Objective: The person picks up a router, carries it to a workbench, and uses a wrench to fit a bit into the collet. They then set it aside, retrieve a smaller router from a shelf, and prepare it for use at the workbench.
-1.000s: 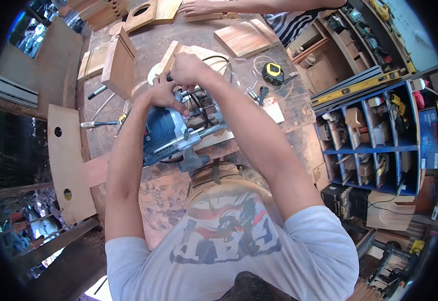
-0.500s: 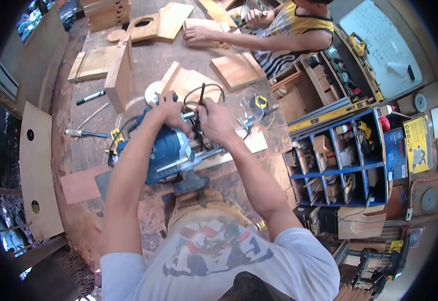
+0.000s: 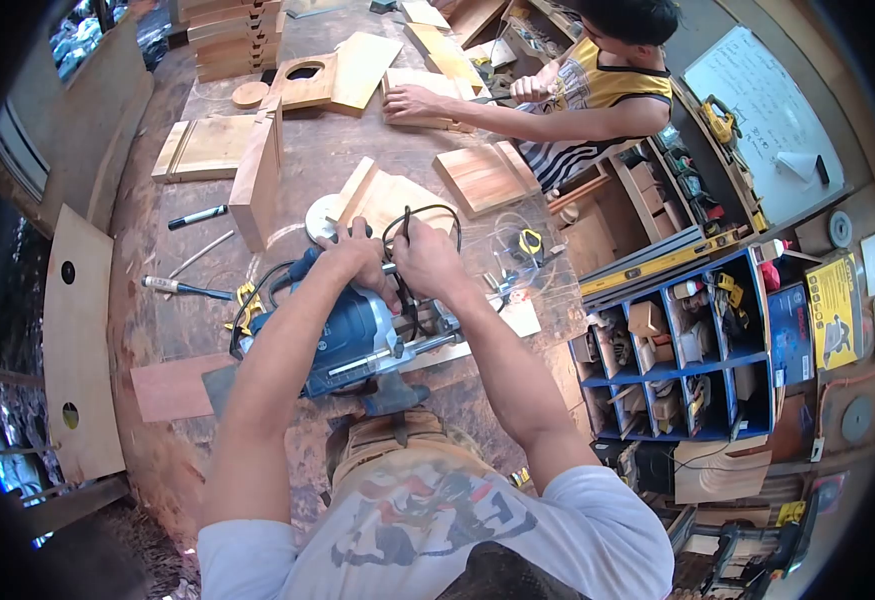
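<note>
"Listing, nearest first?"

"One blue power tool (image 3: 350, 330), lying on the workbench (image 3: 172, 330); left hand (image 3: 360, 262), fingers clasped on it. Right hand (image 3: 429, 262), fingertips pinched together on a slim dark piece (image 3: 406, 217)."

"Farther?"

"One pale wooden piece (image 3: 389, 200); then a co-worker's hand (image 3: 414, 103), on wood (image 3: 427, 80)."

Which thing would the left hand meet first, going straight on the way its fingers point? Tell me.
Probably the light wooden board just beyond the blue router, though depth is unclear and the left hand might pass above it.
</note>
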Demonstrator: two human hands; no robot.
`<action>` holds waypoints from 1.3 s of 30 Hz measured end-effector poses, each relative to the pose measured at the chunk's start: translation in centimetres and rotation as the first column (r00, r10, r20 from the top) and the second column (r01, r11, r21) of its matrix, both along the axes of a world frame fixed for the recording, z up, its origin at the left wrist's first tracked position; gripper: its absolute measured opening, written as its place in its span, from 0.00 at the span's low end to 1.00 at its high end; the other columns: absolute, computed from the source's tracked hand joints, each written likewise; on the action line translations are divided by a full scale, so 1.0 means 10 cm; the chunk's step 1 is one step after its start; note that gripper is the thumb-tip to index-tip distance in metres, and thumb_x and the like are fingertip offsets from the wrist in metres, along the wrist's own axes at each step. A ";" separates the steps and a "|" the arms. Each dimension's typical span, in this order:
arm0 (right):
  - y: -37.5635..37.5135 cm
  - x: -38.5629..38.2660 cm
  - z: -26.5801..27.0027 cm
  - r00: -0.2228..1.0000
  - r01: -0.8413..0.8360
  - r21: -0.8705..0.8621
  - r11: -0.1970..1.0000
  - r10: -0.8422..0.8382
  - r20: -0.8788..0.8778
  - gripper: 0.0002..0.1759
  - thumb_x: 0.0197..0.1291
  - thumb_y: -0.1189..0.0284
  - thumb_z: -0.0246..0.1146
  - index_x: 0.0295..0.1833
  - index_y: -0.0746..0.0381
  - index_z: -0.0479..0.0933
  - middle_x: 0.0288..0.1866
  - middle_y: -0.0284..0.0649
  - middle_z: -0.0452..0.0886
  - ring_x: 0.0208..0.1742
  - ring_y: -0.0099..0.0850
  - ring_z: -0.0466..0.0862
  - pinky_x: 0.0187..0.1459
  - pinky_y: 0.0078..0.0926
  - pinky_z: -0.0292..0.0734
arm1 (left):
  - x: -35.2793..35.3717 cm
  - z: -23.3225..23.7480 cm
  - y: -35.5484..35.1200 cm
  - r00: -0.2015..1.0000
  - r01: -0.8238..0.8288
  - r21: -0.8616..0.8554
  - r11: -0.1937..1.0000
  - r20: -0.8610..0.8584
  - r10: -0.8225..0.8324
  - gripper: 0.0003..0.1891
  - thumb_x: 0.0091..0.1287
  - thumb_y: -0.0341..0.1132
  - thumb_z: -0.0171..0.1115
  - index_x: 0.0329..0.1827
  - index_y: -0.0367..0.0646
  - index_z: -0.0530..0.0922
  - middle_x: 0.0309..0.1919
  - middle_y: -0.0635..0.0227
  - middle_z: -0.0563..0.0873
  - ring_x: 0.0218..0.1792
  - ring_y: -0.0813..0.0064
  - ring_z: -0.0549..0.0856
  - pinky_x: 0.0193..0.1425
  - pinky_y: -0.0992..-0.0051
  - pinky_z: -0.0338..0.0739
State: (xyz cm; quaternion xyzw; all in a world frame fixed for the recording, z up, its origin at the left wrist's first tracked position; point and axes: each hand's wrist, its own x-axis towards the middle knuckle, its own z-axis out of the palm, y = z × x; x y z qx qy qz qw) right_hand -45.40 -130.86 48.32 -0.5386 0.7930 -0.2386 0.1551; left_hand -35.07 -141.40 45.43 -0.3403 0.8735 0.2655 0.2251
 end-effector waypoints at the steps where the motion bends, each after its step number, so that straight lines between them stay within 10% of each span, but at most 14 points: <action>1: 0.05 0.03 0.02 0.999 -0.026 -0.015 1.000 0.027 0.018 0.15 0.67 0.68 0.57 0.44 0.71 0.79 0.37 0.64 0.85 0.43 0.63 0.85 0.48 0.55 0.80 | 0.00 0.01 -0.01 1.000 0.000 0.004 1.000 -0.006 0.000 0.65 0.28 0.66 0.87 0.76 0.50 0.74 0.81 0.50 0.52 0.81 0.31 0.47 0.78 0.24 0.47; 6: 0.05 -0.01 -0.14 0.950 -0.092 -0.134 0.987 0.128 0.285 0.15 0.68 0.63 0.66 0.37 0.64 0.78 0.25 0.38 0.80 0.27 0.28 0.82 0.33 0.28 0.77 | 0.02 -0.08 -0.03 0.999 0.019 -0.025 1.000 -0.035 -0.020 0.66 0.28 0.65 0.87 0.80 0.62 0.69 0.83 0.47 0.47 0.82 0.31 0.44 0.77 0.22 0.46; 10: -0.26 -0.01 -0.03 0.421 0.141 -0.173 0.975 0.098 0.902 0.21 0.76 0.58 0.62 0.30 0.59 0.73 0.19 0.30 0.69 0.18 0.22 0.69 0.21 0.24 0.64 | 0.12 -0.18 -0.01 0.984 -0.009 -0.037 0.999 -0.180 0.002 0.57 0.26 0.65 0.86 0.69 0.59 0.80 0.79 0.52 0.57 0.81 0.34 0.50 0.78 0.27 0.48; 14: -0.33 -0.01 -0.13 0.280 0.375 -0.150 0.915 0.043 0.959 0.24 0.77 0.60 0.60 0.25 0.56 0.67 0.16 0.28 0.64 0.13 0.19 0.61 0.15 0.24 0.53 | 0.12 -0.16 -0.03 0.990 0.014 -0.026 1.000 -0.138 -0.017 0.61 0.25 0.68 0.85 0.72 0.60 0.77 0.79 0.49 0.55 0.80 0.39 0.50 0.77 0.32 0.50; 21: -0.39 0.24 -0.39 0.720 0.415 -0.517 0.749 0.077 0.690 0.25 0.76 0.64 0.60 0.22 0.59 0.68 0.17 0.28 0.68 0.16 0.17 0.63 0.17 0.23 0.56 | 0.12 -0.29 -0.05 0.970 -0.051 -0.046 0.998 -0.240 0.038 0.61 0.23 0.66 0.86 0.72 0.60 0.77 0.78 0.52 0.57 0.80 0.37 0.51 0.79 0.29 0.46; 26: -0.29 0.23 -0.32 0.580 0.506 -0.375 0.777 0.015 0.815 0.24 0.75 0.68 0.60 0.23 0.66 0.71 0.19 0.32 0.72 0.22 0.20 0.68 0.26 0.30 0.62 | 0.11 -0.33 -0.07 0.975 -0.051 -0.047 0.998 -0.217 0.039 0.62 0.23 0.65 0.86 0.72 0.58 0.77 0.78 0.52 0.58 0.80 0.38 0.52 0.80 0.30 0.46; 28: 0.03 0.39 -0.13 0.850 0.396 -0.482 0.781 -0.113 0.515 0.22 0.73 0.68 0.61 0.24 0.64 0.72 0.18 0.33 0.73 0.19 0.22 0.71 0.23 0.26 0.66 | 0.09 -0.42 -0.11 0.972 -0.056 -0.033 0.998 -0.229 0.047 0.61 0.23 0.65 0.86 0.72 0.58 0.77 0.78 0.52 0.59 0.80 0.39 0.51 0.80 0.30 0.45; 30: 0.56 0.63 -0.21 0.988 0.017 -0.742 0.670 0.104 0.117 0.18 0.71 0.74 0.59 0.25 0.65 0.75 0.21 0.37 0.79 0.20 0.27 0.74 0.25 0.29 0.69 | 0.07 -0.31 -0.17 0.972 -0.035 -0.045 0.998 -0.233 0.023 0.61 0.23 0.66 0.85 0.71 0.57 0.78 0.77 0.52 0.59 0.80 0.40 0.52 0.79 0.32 0.46; 35: 0.92 0.62 -0.47 0.790 0.290 -0.753 0.591 0.297 0.537 0.10 0.64 0.78 0.61 0.29 0.69 0.79 0.19 0.40 0.77 0.19 0.32 0.76 0.24 0.31 0.69 | 0.11 -0.22 -0.03 0.979 -0.020 -0.063 0.998 -0.204 0.006 0.62 0.22 0.67 0.85 0.70 0.54 0.79 0.76 0.51 0.60 0.78 0.43 0.55 0.78 0.37 0.49; 39: 1.24 0.53 -0.68 0.792 0.122 -0.802 0.584 0.430 0.434 0.16 0.63 0.77 0.63 0.23 0.65 0.69 0.21 0.39 0.72 0.20 0.29 0.71 0.24 0.29 0.66 | 0.11 -0.19 -0.03 0.982 -0.014 -0.056 0.998 -0.188 0.003 0.62 0.22 0.67 0.85 0.70 0.54 0.79 0.77 0.51 0.59 0.79 0.43 0.54 0.78 0.37 0.48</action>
